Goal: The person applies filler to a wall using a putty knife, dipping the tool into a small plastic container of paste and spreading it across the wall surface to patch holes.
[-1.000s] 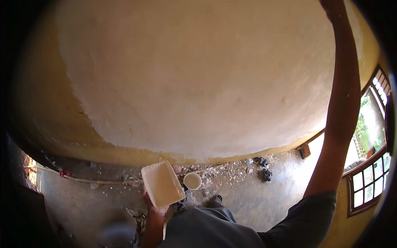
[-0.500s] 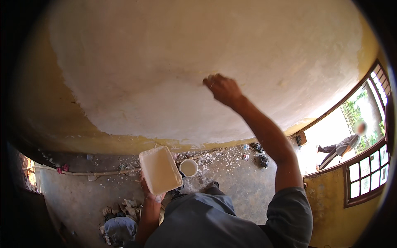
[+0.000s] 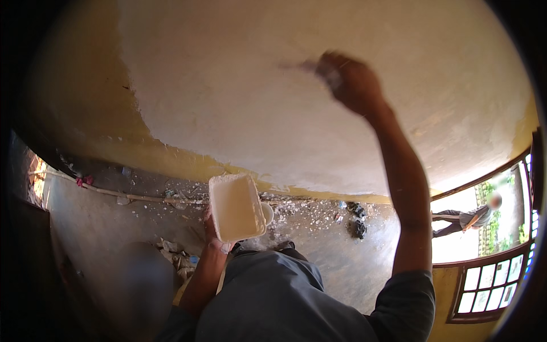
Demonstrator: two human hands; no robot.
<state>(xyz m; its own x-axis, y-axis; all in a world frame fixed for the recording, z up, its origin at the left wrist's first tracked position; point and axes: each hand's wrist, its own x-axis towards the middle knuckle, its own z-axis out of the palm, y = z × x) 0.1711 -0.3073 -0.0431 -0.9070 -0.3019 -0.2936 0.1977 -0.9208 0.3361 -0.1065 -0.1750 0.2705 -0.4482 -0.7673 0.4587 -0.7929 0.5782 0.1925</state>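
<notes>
My left hand (image 3: 212, 230) holds a rectangular white container (image 3: 233, 208) of cream-coloured liquid from its side and underneath, low in front of my body. My right hand (image 3: 348, 81) is raised before a wall (image 3: 239, 102) with a large whitish coated patch over yellow paint. Its fingers are closed round something thin that is smeared by motion and points left; I cannot make out what it is or whether it touches the wall. A round white bucket (image 3: 267, 214) on the floor is partly hidden behind the container.
The grey floor (image 3: 102, 239) has white flakes, black bags (image 3: 358, 228), rubble (image 3: 176, 256) and a long pole (image 3: 137, 197) along the wall. At right are a bright doorway with another person (image 3: 467, 219) standing outside, and a paned window (image 3: 490, 285). Another opening is at far left.
My right arm has come down from the upper right edge to the middle of the wall, then risen a little. My left hand still holds the container. The other person shows more fully in the doorway.
</notes>
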